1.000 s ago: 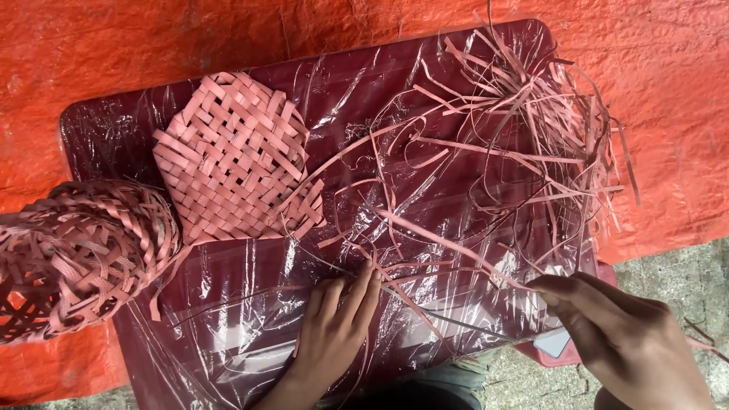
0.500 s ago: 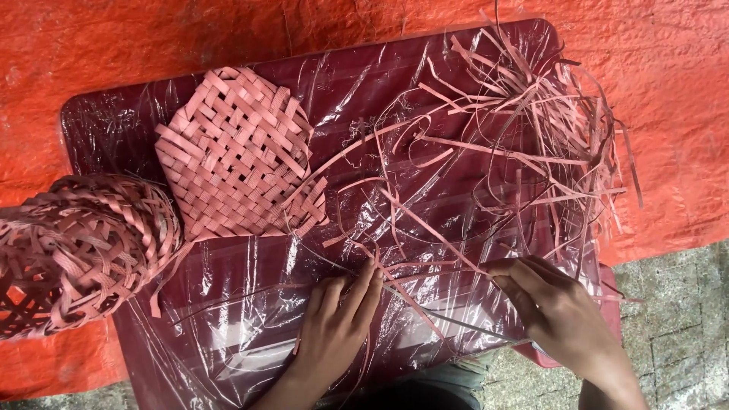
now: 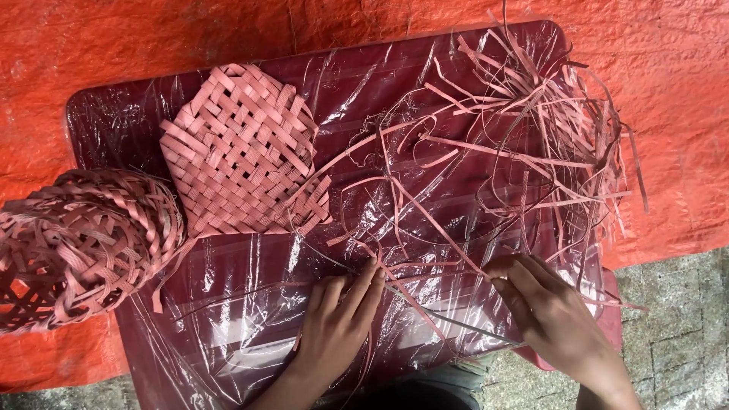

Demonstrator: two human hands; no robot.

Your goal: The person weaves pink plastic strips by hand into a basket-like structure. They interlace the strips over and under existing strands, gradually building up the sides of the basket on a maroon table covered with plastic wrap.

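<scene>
Presently, the head view shows a dark red table (image 3: 114, 121) wrapped in clear plastic film, standing on an orange tarpaulin (image 3: 152, 38). Near the table's front edge, at its middle, the left hand (image 3: 338, 323) lies palm down with fingers extended and closed together, the fingertips pressing on thin pink strips (image 3: 402, 277); it encloses nothing. Toward the front right corner, the right hand (image 3: 550, 315) has its fingers curled and pinched at the tips on the end of one such strip, which runs leftward toward the left hand. A loose tangle of strips (image 3: 539, 129) covers the right half of the table up to the back right corner. A flat woven mat (image 3: 243, 152) of pink strips lies at the back left. A woven basket (image 3: 76, 243) overhangs the left edge.
</scene>
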